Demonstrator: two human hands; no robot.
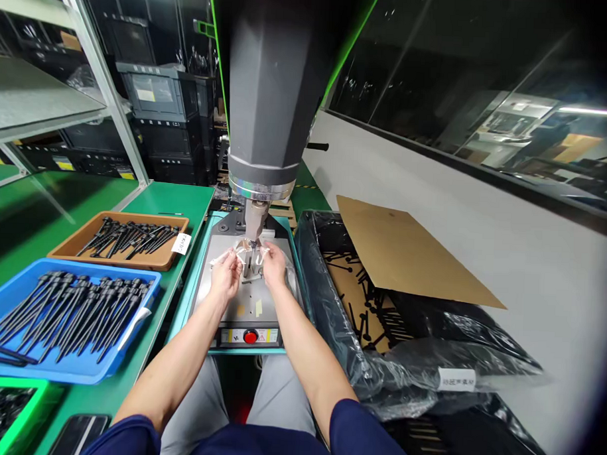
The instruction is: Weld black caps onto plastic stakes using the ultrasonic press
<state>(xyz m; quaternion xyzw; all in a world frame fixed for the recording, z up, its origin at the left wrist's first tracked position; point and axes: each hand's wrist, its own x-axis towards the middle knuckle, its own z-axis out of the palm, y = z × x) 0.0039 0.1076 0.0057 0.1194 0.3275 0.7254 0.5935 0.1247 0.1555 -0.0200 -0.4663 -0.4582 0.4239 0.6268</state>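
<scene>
Trays [82, 377] on table [178, 198], crates [156, 93] behind

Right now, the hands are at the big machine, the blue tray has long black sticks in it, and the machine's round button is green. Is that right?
Not quite: the round button is red, as the head view shows. The hands are at the big machine, and the blue tray has long black sticks in it.

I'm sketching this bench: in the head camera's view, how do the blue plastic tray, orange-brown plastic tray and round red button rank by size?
Largest to smallest:
Blue plastic tray
Orange-brown plastic tray
Round red button
</scene>
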